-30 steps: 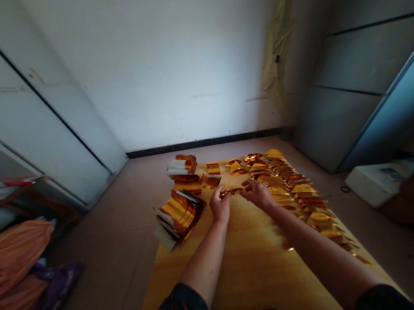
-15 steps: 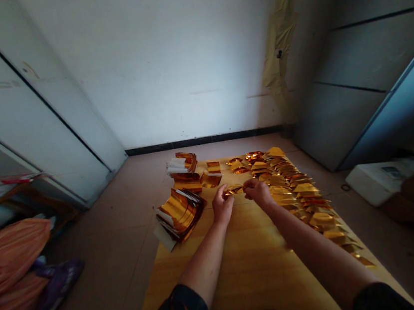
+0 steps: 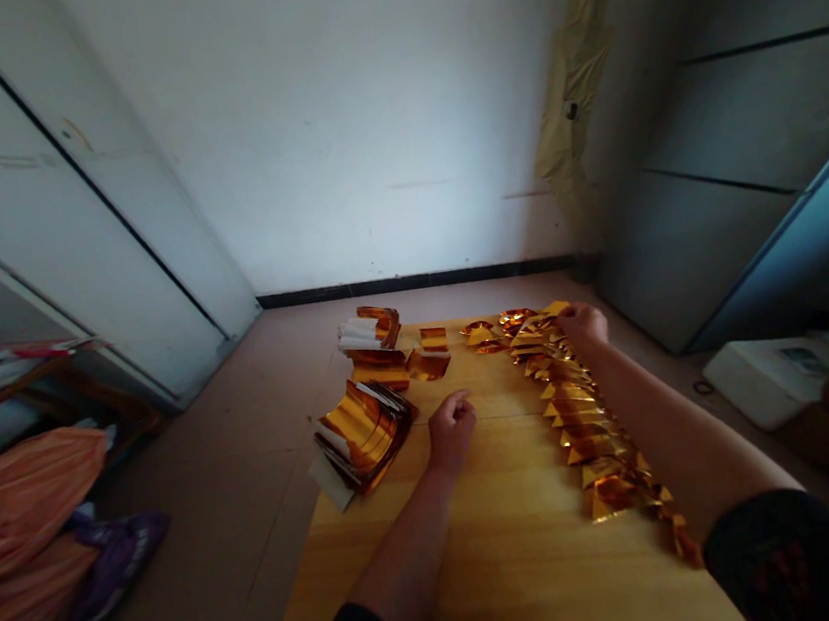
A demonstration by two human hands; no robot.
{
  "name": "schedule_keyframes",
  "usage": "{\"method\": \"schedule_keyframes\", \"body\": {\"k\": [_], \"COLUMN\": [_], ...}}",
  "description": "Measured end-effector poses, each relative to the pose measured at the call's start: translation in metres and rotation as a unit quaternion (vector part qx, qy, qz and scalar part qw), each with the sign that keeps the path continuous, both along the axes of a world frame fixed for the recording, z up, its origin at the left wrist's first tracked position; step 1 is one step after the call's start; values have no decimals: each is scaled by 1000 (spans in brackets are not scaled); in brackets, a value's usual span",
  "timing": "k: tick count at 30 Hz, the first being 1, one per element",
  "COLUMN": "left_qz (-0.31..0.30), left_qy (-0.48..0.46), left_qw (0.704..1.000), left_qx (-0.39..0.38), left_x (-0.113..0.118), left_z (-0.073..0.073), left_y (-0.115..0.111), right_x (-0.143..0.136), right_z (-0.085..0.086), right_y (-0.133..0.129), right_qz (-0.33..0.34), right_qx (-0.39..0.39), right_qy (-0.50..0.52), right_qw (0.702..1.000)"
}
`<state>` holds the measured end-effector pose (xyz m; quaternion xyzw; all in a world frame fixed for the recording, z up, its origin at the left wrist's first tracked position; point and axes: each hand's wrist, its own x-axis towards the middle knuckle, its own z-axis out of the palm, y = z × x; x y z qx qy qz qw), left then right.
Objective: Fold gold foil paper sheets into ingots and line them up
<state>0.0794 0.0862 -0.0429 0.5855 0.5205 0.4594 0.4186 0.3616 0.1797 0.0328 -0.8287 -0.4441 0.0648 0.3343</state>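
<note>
My left hand (image 3: 452, 431) hovers over the middle of the wooden table (image 3: 503, 541), its fingers curled together with nothing visible in them. My right hand (image 3: 584, 326) is at the far right corner, fingers pinched at the far end of a long row of folded gold foil pieces (image 3: 582, 411); what lies between the fingertips is too small to make out. Left of that row's far end are a few loose folded pieces (image 3: 479, 335). A big stack of curved gold foil sheets (image 3: 360, 428) lies at the table's left edge, with smaller stacks (image 3: 380, 365) behind it.
Orange and purple cloth (image 3: 30, 499) lies at the left, below a wooden frame. A white box (image 3: 762, 379) stands on the floor at the right. Beyond the table is a white wall (image 3: 365, 155), with grey cabinets (image 3: 740, 129) at the right.
My right hand has moved from the centre to the far right corner, away from my left hand. The gold piece between them is gone from there. The row of folded pieces now sits differently, its points facing left.
</note>
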Motion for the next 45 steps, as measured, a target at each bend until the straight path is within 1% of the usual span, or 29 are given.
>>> {"method": "schedule_keyframes", "body": {"k": [2, 4, 10, 15, 21, 28, 32, 36, 39, 41, 42, 43, 44, 45], "left_qz": [1, 0, -2, -7, -2, -1, -7, -8, -5, -3, -2, -1, 2, 5], "left_qy": [12, 23, 41, 33, 33, 47, 60, 56, 48, 42, 38, 34, 29, 24], "left_qw": [1000, 1000, 999, 999, 999, 998, 997, 997, 998, 999, 999, 999, 999, 999], "left_qx": [5, 12, 25, 29, 25, 34, 44, 44, 34, 32, 31, 31, 30, 30], "left_x": [1, 3, 1, 0, 0, 0, -1, 0, 1, 2, 3, 3, 2, 2], "left_z": [0, -1, -1, 0, 0, 2, 2, -1, -4, -5, -5, -4, -3, -2], "left_y": [-1, -1, -4, -6, -7, -8, -7, -6, -5, -5, -5, -5, -6, -6], "right_x": [14, 21, 24, 27, 27, 22, 22, 22, 12, -5, -18, -32, -49, -66], "right_z": [1, -2, -17, -24, -28, -30, -27, -16, -4, 3, 4, 4, 3, -1], "right_y": [11, 21, 44, 55, 60, 60, 55, 48, 45, 43, 40, 35, 28, 20], "right_qz": [-24, -35, -32, -40, -52, -49, -45, -42, -16, 31, 74, 134, 191, 255], "right_qx": [-23, -41, -84, -104, -136, -142, -140, -129, -98, -55, -28, -5, 16, 30], "right_qy": [-15, -23, -36, -56, -68, -75, -78, -88, -88, -75, -63, -41, -8, 22], "right_qw": [999, 998, 995, 992, 987, 986, 986, 987, 991, 995, 995, 990, 981, 966]}}
